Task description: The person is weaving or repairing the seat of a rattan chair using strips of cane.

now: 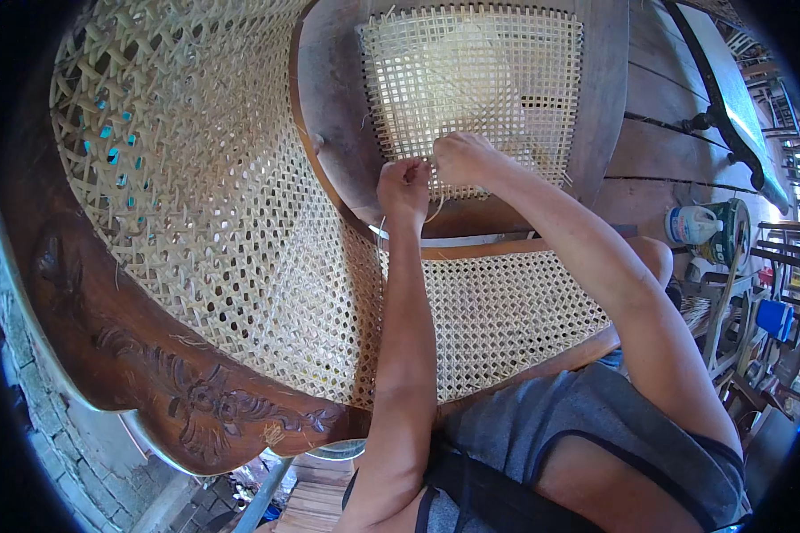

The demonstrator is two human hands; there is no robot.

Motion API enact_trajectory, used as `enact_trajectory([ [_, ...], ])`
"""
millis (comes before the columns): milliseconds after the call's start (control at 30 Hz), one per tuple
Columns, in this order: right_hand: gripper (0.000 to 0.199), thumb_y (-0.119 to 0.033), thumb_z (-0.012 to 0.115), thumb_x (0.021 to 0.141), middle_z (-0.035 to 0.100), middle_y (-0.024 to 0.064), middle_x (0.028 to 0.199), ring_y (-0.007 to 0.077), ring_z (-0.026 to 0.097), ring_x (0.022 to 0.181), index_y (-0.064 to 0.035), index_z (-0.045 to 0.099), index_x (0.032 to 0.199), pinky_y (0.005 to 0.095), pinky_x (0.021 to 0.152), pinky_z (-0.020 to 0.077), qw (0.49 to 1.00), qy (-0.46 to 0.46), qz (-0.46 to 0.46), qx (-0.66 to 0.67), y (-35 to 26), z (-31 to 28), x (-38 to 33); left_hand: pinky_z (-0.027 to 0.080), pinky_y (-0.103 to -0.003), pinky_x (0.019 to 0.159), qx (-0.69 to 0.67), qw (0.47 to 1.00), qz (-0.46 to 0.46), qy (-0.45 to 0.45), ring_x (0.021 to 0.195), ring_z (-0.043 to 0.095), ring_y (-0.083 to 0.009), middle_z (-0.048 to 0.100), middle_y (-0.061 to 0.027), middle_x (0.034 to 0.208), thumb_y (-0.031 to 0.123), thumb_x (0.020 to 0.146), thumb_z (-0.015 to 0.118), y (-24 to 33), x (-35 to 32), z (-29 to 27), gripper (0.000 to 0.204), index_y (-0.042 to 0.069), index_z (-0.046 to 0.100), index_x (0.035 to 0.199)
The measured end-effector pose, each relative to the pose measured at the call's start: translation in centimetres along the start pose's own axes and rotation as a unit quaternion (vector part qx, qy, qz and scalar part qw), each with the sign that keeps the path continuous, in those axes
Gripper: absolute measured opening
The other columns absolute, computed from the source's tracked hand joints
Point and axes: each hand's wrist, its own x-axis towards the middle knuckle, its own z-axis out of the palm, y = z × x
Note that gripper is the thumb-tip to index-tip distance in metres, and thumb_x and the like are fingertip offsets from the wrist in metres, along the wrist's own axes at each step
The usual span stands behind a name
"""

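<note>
A wooden chair panel frames a square mesh of woven cane, with strand ends along its edges. Both my hands meet at the mesh's near left corner. My left hand has its fingers curled in a pinch at the edge, with a thin pale cane strand looping beside it. Close against it, my right hand is closed with its knuckles up, over the mesh. What its fingertips grip is hidden. Part of the loose strand also hangs by my left wrist.
Around the panel curves a large carved wooden seat frame with woven cane back and lower cane. At right stand a white plastic jug, a blue box and stacked wooden furniture parts. A glossy dark-edged board lies at upper right.
</note>
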Motion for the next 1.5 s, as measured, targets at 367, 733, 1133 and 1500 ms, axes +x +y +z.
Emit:
enact_trajectory([
  [367, 0.041, -0.034, 0.045, 0.098, 0.070, 0.0214, 0.091, 0.0317, 0.070, 0.093, -0.0014, 0.068, 0.091, 0.0468, 0.079, 0.0569, 0.996, 0.046, 0.077, -0.013, 4.8, -2.1, -3.7, 0.050, -0.039, 0.068, 0.067, 0.985, 0.127, 0.094, 0.072, 0.059, -0.0254, 0.061, -0.0103, 0.082, 0.011, 0.080, 0.068, -1.1, -1.1, -0.3, 0.007, 0.007, 0.067, 0.085],
  [733, 0.023, -0.025, 0.061, 0.093, 0.064, 0.0159, 0.075, 0.0285, 0.062, 0.061, -0.0021, 0.060, 0.093, 0.0407, 0.057, 0.0473, 0.859, 0.205, -0.287, 0.372, 5.7, 1.9, -2.6, 0.051, -0.032, 0.076, 0.095, 0.986, -0.111, -0.086, 0.079, 0.064, -0.0210, 0.069, -0.0066, 0.087, 0.024, 0.088, 0.065, 0.8, -0.7, -5.6, 0.020, 0.005, 0.064, 0.093],
  [1133, 0.031, -0.015, 0.051, 0.094, 0.067, 0.0134, 0.078, 0.0236, 0.065, 0.059, -0.0075, 0.053, 0.124, 0.0373, 0.050, 0.0537, 0.960, -0.033, -0.207, -0.185, 2.4, -2.5, -1.2, 0.036, -0.031, 0.050, 0.041, 0.993, 0.012, 0.109, 0.049, 0.045, -0.0141, 0.048, -0.0052, 0.052, 0.031, 0.085, 0.069, 1.0, -2.9, -5.7, 0.039, 0.004, 0.051, 0.061],
  [1500, 0.019, -0.011, 0.054, 0.093, 0.062, 0.0117, 0.067, 0.0232, 0.059, 0.051, -0.0078, 0.054, 0.112, 0.0395, 0.045, 0.0445, 0.935, 0.187, -0.195, -0.230, 12.6, -8.3, -2.9, 0.049, -0.044, 0.073, 0.251, 0.954, 0.107, 0.123, 0.080, 0.065, -0.0322, 0.068, -0.0105, 0.082, 0.024, 0.082, 0.073, 0.0, -2.5, -0.6, 0.016, 0.009, 0.067, 0.082],
])
